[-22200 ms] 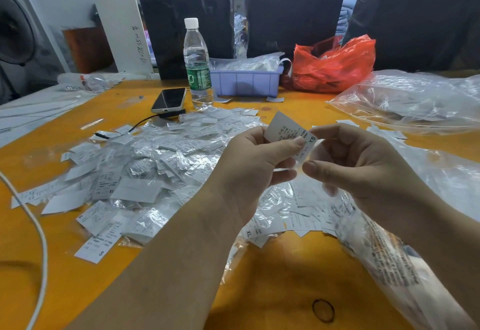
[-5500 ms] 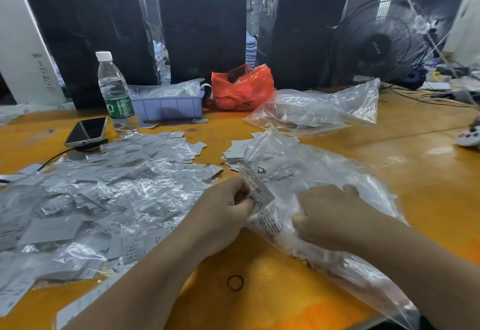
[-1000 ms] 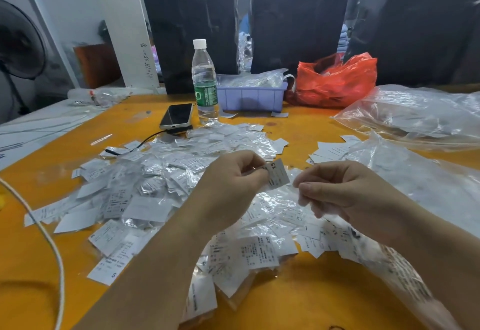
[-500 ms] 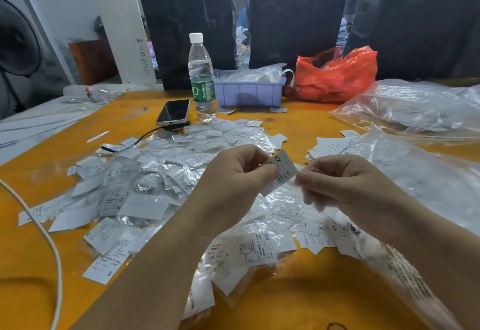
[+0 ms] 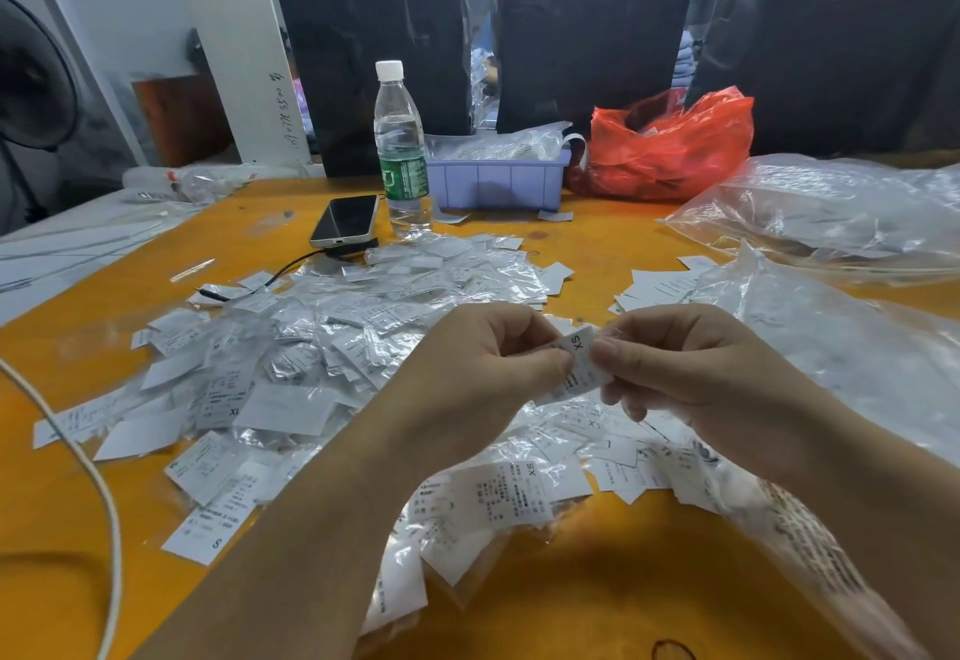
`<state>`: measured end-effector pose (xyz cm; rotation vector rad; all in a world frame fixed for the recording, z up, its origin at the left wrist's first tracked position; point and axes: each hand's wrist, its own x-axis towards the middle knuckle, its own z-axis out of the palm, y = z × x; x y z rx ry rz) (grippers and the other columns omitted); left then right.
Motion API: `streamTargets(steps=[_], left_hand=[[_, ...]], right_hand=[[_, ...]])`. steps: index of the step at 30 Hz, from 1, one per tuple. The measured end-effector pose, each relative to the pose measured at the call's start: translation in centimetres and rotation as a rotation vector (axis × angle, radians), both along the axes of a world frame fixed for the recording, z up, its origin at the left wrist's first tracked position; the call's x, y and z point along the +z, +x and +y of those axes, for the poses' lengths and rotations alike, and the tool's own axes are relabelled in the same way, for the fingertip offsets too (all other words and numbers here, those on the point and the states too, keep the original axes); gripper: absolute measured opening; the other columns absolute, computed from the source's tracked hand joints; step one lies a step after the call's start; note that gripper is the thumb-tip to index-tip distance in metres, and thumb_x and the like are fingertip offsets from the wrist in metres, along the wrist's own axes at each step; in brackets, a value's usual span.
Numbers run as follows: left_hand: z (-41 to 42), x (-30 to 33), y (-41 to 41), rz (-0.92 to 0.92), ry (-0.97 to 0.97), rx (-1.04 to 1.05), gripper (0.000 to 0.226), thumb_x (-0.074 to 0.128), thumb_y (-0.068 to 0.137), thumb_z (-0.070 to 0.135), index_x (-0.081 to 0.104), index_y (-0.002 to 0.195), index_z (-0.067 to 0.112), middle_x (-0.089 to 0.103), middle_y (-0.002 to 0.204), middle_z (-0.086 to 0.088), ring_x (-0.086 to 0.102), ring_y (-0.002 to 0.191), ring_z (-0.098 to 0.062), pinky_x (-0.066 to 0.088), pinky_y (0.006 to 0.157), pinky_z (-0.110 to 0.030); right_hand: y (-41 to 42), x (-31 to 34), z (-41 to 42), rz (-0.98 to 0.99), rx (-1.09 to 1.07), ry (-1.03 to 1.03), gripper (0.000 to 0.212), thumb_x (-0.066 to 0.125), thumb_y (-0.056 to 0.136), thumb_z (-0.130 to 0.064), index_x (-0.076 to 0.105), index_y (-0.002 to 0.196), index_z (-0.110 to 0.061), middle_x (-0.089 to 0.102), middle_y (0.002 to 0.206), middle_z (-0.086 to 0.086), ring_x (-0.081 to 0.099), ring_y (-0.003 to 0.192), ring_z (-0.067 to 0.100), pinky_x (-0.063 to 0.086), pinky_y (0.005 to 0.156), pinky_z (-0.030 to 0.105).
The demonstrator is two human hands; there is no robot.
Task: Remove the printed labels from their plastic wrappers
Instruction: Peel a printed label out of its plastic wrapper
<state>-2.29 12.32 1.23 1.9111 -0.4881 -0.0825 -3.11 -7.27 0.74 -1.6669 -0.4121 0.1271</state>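
Above the orange table [image 5: 597, 602] both hands meet over one small wrapped label [image 5: 581, 366] marked "XS". My left hand [image 5: 478, 368] pinches its left edge between thumb and fingers. My right hand [image 5: 685, 373] pinches its right edge the same way. Whether the paper is still inside its clear wrapper is not plain. A broad heap of labels and clear wrappers [image 5: 311, 347] spreads under and left of the hands. A small stack of bare white labels [image 5: 654, 288] lies behind the right hand.
A large clear plastic bag [image 5: 841, 363] lies right of the hands, another bag [image 5: 831, 212] behind it. At the back stand a water bottle [image 5: 401, 150], a phone [image 5: 345, 220], a lilac bin [image 5: 496, 181] and a red bag [image 5: 670, 150]. A white cable [image 5: 98, 493] crosses the left.
My hands have drawn closer together, so both thumbs now nearly touch on the label. The label has tipped more upright between them.
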Motion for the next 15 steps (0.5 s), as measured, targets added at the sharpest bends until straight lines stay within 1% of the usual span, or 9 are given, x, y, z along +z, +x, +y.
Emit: streamTargets(steps=[4,8,10,12,13,14,15], left_hand=[[0.08,0.08,-0.06,-0.012,0.036,-0.014,0.01,0.067,0.09,0.017,0.075,0.084,0.015,0.068,0.07,0.004,0.049,0.049,0.003,0.036,0.047,-0.01],[0.16,0.11,-0.19,0.015,0.084,-0.019,0.009,0.069,0.089,0.02,0.076,0.086,0.017,0.068,0.069,0.007,0.053,0.054,0.001,0.039,0.05,-0.012],[0.15,0.11,-0.2,0.02,0.106,-0.026,0.008,0.07,0.089,0.023,0.077,0.087,0.019,0.071,0.075,0.006,0.059,0.062,-0.006,0.045,0.056,-0.02],[0.09,0.16,-0.14,0.026,0.118,-0.032,0.007,0.071,0.088,0.023,0.077,0.089,0.02,0.073,0.079,0.003,0.066,0.075,-0.02,0.053,0.07,-0.036],[0.01,0.21,-0.16,0.03,0.124,-0.035,0.007,0.071,0.088,0.022,0.077,0.089,0.02,0.074,0.081,0.002,0.068,0.082,-0.024,0.054,0.077,-0.043],[-0.04,0.26,-0.21,0.032,0.131,-0.038,0.007,0.071,0.088,0.022,0.077,0.089,0.019,0.074,0.082,0.001,0.068,0.085,-0.025,0.054,0.082,-0.047],[-0.08,0.27,-0.24,0.028,0.14,-0.038,0.006,0.071,0.088,0.022,0.077,0.089,0.02,0.074,0.081,0.002,0.069,0.085,-0.022,0.054,0.083,-0.047]], right_hand=[[-0.25,0.04,0.05,-0.011,0.0,0.001,0.021,0.068,0.073,-0.026,0.075,0.079,-0.007,0.063,0.065,0.011,0.05,0.06,0.019,0.044,0.053,0.02],[-0.46,0.29,0.23,-0.033,-0.025,0.023,0.024,0.069,0.071,-0.02,0.071,0.084,0.0,0.06,0.057,0.001,0.048,0.052,0.011,0.043,0.052,0.019],[-0.55,0.4,0.33,-0.043,-0.047,0.02,0.027,0.07,0.068,-0.017,0.07,0.088,0.002,0.06,0.055,-0.003,0.048,0.051,0.011,0.044,0.051,0.021],[-0.65,0.47,0.4,-0.047,-0.058,0.021,0.03,0.071,0.065,-0.014,0.069,0.091,0.003,0.064,0.059,-0.002,0.05,0.051,0.012,0.044,0.052,0.022],[-0.65,0.47,0.4,-0.045,-0.063,0.027,0.032,0.072,0.064,-0.012,0.069,0.092,0.003,0.066,0.063,0.0,0.051,0.052,0.012,0.045,0.052,0.023],[-0.65,0.47,0.41,-0.043,-0.068,0.026,0.034,0.072,0.063,-0.011,0.069,0.093,0.003,0.067,0.065,0.001,0.053,0.053,0.012,0.045,0.053,0.024],[-0.63,0.44,0.42,-0.043,-0.07,0.014,0.035,0.073,0.062,-0.01,0.069,0.094,0.002,0.069,0.067,0.002,0.055,0.054,0.012,0.046,0.053,0.025]])
